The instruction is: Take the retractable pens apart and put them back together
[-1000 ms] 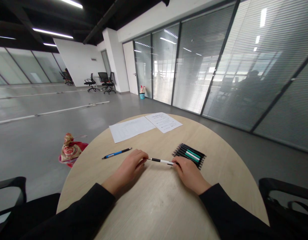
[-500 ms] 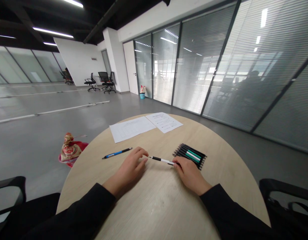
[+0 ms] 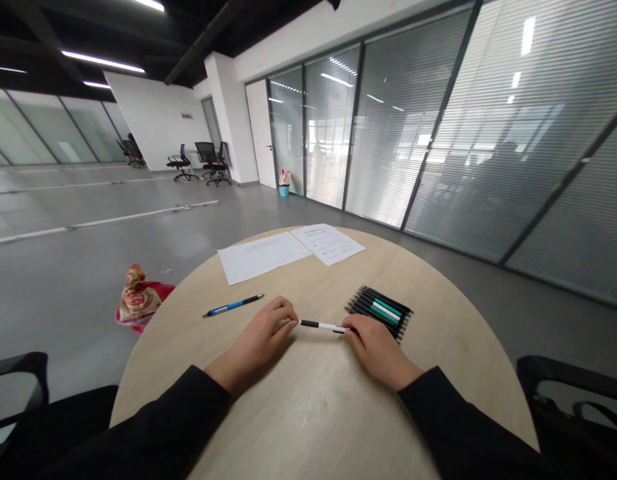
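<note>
A white pen with a black grip section [image 3: 322, 326] spans the space between my hands, just above or on the tabletop. The fingers of my right hand [image 3: 378, 347] are closed on its white right end. My left hand [image 3: 265, 333] pinches the pen's tip at the black end with thumb and fingers. To the left lies a blue and black pen [image 3: 233, 305]. Beside my right hand is a row of several black pens [image 3: 373, 293], with green and white barrel parts [image 3: 387, 311] on top; my right hand hides its lower left corner.
Two printed paper sheets [image 3: 263, 257] lie at the far side of the round wooden table [image 3: 308, 413]. A red and tan bag [image 3: 138, 297] is on the floor at left. Black chairs stand at both sides, the right one showing its armrest [image 3: 568, 373].
My left hand has closed its thumb and fingers on the pen's tip, which was just free of them before. The pen has shifted slightly down and left.
</note>
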